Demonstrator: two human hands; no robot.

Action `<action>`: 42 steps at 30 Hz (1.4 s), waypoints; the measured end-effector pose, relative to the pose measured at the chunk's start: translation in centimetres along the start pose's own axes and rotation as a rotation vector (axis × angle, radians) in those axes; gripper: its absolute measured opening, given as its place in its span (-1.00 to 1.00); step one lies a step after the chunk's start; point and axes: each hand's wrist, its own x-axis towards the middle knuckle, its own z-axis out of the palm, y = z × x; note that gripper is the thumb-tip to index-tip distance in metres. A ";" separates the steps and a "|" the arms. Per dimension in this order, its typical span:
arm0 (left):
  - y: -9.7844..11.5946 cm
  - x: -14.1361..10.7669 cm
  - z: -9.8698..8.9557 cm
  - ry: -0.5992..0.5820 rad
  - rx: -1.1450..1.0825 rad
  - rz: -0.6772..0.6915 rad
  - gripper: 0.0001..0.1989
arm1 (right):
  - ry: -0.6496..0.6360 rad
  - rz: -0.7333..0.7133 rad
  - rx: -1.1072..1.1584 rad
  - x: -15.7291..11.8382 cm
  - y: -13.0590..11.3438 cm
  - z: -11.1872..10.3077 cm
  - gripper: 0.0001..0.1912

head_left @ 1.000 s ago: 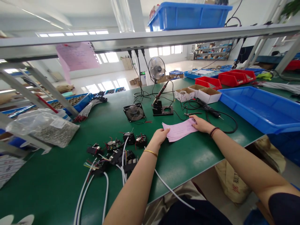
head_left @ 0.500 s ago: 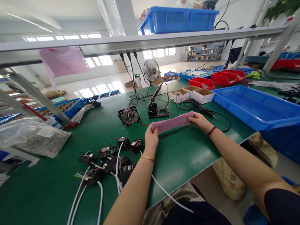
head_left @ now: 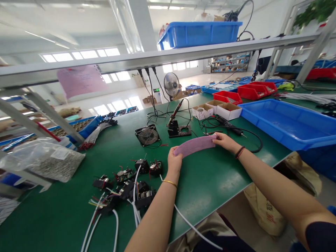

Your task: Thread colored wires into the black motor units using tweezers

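A folded pink cloth (head_left: 195, 145) is stretched between my two hands above the green bench, bowed slightly upward in its middle. My left hand (head_left: 175, 161) pinches its left end, thumb on top. At the other end, my right hand (head_left: 223, 142) grips the cloth between thumb and fingers. To the left of my left forearm lies a cluster of black electronic modules (head_left: 127, 189) with white cables. Just beyond the cloth stands a soldering iron (head_left: 175, 113) in its black stand (head_left: 180, 131), with a small black cooling fan (head_left: 147, 135) beside it.
A large blue tray (head_left: 278, 122) sits at the right, with small white boxes (head_left: 229, 111) and red bins (head_left: 227, 97) behind. A black electric screwdriver (head_left: 230, 126) lies near my right hand. A clear bag of small metal parts (head_left: 52, 161) rests at left. A shelf beam (head_left: 147, 58) crosses overhead.
The cloth has gone from nearly straight to bowed upward, still held at both ends. The whole view has shifted, so the bench appears slightly lower and farther right.
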 end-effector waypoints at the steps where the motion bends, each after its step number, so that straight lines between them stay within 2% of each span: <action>1: 0.1 -0.1 0.0 -0.013 -0.005 -0.008 -0.71 | -0.004 0.001 0.001 0.0 -0.1 0.0 -0.80; 11: 0.9 -0.2 -0.2 -0.095 -0.101 -0.102 -0.75 | 0.000 0.053 0.014 0.1 -0.2 -0.4 -0.74; 29: 0.6 0.0 -0.2 -0.060 -0.064 -0.128 -0.75 | 0.017 0.137 0.092 0.1 0.3 -0.4 -0.77; 36: 1.5 -0.7 0.0 -0.017 -0.161 -0.185 -0.78 | 0.042 0.171 0.150 -0.3 -1.1 0.0 -0.74; 42: 4.1 -2.4 -0.1 0.031 -0.368 -0.204 -0.85 | 0.111 0.143 0.244 -1.5 -3.7 0.1 -0.68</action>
